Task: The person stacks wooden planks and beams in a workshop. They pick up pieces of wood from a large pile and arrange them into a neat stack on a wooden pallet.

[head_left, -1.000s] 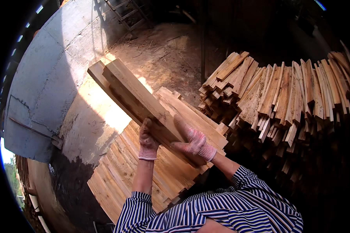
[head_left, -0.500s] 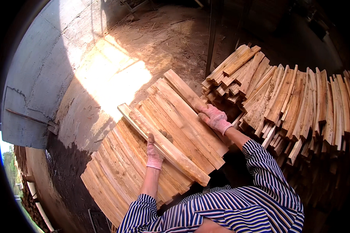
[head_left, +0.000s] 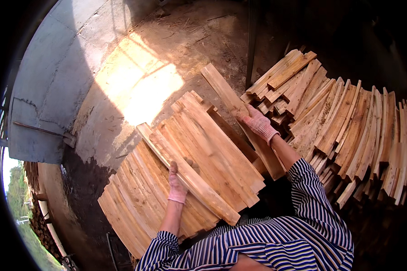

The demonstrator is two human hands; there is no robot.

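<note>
A row of light wooden boards [head_left: 126, 198] lies side by side in front of me, slanting from upper left to lower right. My left hand [head_left: 178, 184], in a pinkish work glove, grips a narrower wooden plank [head_left: 212, 201] resting on top of the row. The thumb lies along its near side and fingertips show over the far side. My right hand [head_left: 259, 123], gloved alike, holds another wooden board [head_left: 224, 90] by its middle, apart from the row's right edge. A dark gap with more wood below shows between them.
A large, uneven pile of sawn boards [head_left: 348, 126] stands on the right. Behind it rises a dark post [head_left: 251, 45]. Sunlight falls on the dusty floor [head_left: 140, 86] beyond the row. A grey concrete wall [head_left: 45, 104] curves along the left, with stacked logs [head_left: 40, 230] outside.
My right hand has drawn its board away from the row to the right, opening a gap. My left hand keeps its grip on the plank. The whole view has shifted slightly.
</note>
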